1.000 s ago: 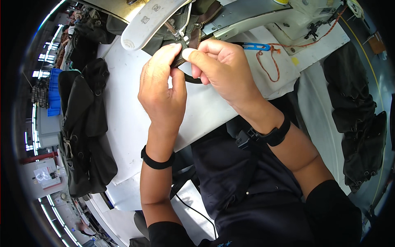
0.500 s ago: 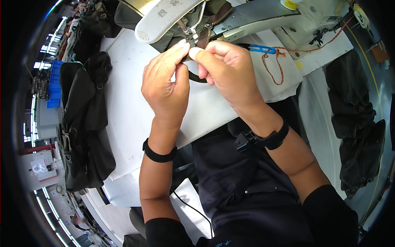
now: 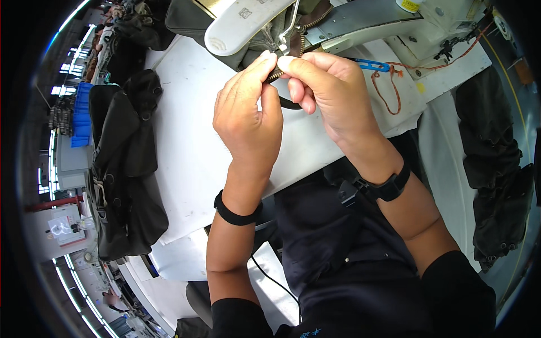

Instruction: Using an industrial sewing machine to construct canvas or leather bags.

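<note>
Both my hands meet in front of the sewing machine (image 3: 248, 25), just below its presser foot (image 3: 283, 48). My left hand (image 3: 251, 110) is closed, its thumb and fingertips pinching the edge of a zipper (image 3: 274, 75) with brass-coloured teeth. From the other side my right hand (image 3: 338, 93) pinches the same piece, its thumb on top and the other fingers curled. The fingertips nearly touch and hide most of what lies between them. A longer brown zipper strip (image 3: 297, 40) curves behind them, next to dark bag fabric (image 3: 189, 25) under the machine head.
The white table (image 3: 186, 152) spreads below my hands. Dark bags (image 3: 121, 169) hang over its left edge, others (image 3: 490, 152) lie at the right. A blue plastic tool (image 3: 372, 65) with orange cord (image 3: 398, 96) lies right of my hand. A yellow-labelled container (image 3: 408, 5) stands on the machine.
The whole view has shifted, so everything sits slightly farther right in it. My hands keep their pinch on the zipper and their place beside the presser foot.
</note>
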The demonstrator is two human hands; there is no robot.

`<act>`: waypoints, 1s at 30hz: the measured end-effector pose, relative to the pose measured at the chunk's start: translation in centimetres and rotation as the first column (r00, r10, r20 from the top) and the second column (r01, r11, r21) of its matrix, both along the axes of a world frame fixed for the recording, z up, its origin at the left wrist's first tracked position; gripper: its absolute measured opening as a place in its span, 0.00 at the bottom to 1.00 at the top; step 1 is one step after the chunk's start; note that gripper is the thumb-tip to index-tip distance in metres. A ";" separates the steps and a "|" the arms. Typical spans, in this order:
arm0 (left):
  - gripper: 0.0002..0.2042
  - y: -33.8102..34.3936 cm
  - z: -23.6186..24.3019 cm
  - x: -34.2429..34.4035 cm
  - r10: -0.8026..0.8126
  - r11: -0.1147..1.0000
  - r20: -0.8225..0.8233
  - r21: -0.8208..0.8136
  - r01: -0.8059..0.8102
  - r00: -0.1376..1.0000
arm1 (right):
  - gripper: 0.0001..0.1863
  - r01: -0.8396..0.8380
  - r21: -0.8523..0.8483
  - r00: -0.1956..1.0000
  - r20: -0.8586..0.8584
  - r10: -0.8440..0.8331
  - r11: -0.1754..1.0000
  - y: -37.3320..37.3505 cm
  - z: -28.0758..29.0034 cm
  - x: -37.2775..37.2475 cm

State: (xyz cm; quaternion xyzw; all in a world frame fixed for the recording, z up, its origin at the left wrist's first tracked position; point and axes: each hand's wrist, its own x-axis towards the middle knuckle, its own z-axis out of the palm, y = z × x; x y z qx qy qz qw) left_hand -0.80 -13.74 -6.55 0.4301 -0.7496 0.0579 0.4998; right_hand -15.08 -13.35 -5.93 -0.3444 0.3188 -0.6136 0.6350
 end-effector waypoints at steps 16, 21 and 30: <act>0.14 -0.2 0.0 -0.4 0.040 0.997 -0.056 0.070 -0.036 0.998 | 0.12 0.012 0.094 0.997 0.072 -0.019 0.996 0.4 0.8 0.3; 0.15 -0.1 -0.1 -0.6 0.070 0.997 -0.020 0.038 -0.070 0.997 | 0.13 -0.012 0.121 0.995 0.100 -0.001 0.993 0.4 1.0 0.0; 0.17 0.2 0.4 -0.4 0.070 0.997 0.031 0.007 -0.071 0.997 | 0.15 -0.061 -0.333 0.796 -0.585 -0.156 0.941 2.4 5.4 -8.9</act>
